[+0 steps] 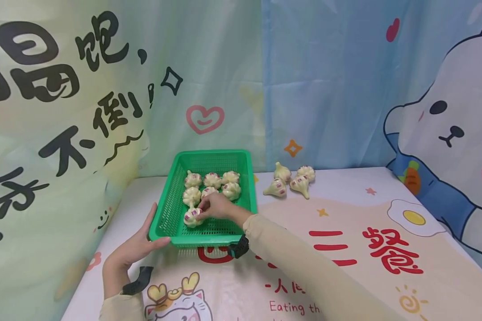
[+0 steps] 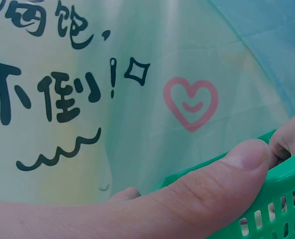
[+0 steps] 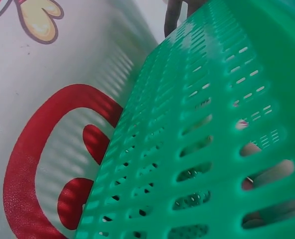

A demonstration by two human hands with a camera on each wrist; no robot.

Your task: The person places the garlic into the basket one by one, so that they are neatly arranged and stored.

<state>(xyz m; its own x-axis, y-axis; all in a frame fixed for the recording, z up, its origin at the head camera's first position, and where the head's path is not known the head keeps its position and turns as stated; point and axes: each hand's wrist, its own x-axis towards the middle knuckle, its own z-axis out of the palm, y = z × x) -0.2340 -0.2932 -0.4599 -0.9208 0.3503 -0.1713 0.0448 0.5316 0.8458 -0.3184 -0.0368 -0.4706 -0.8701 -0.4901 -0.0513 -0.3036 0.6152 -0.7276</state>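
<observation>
Toward the far left of a white, printed table (image 1: pixel 345 187), a green plastic basket (image 1: pixel 213 152) holds seven garlic bulbs, and the one in hand sits nearest the person, left of the middle. This front bulb (image 1: pixel 191 219) lies just to the left of the fingertips of the right hand (image 1: pixel 218 206), which reaches in from the right, thumb and fingers pinched on the bulb's right side. A short stem shows between it and the bulb directly behind; the long axis appears to run away from the person, though which bulb owns that stem is hard to tell. The right hand is the nearer one. The left hand (image 1: pixel 138 245), apart from the bulb, rests at the basket's front left corner, thumb on the rim and fingers spread away from it, not curled around anything. Behind the front bulb, six other bulbs (image 1: pixel 212 180) stand in two rows of three; four loose bulbs (image 1: pixel 276 188) lie on the table to the basket's right. Black lettering on the cloth backdrop (image 1: pixel 325 89) includes 饱 and 不倒!. Red lettering on the table reads 三餐, and below it "Eating th" breaks off at the right sleeve (image 1: pixel 305 263). No brand label is readable.
</observation>
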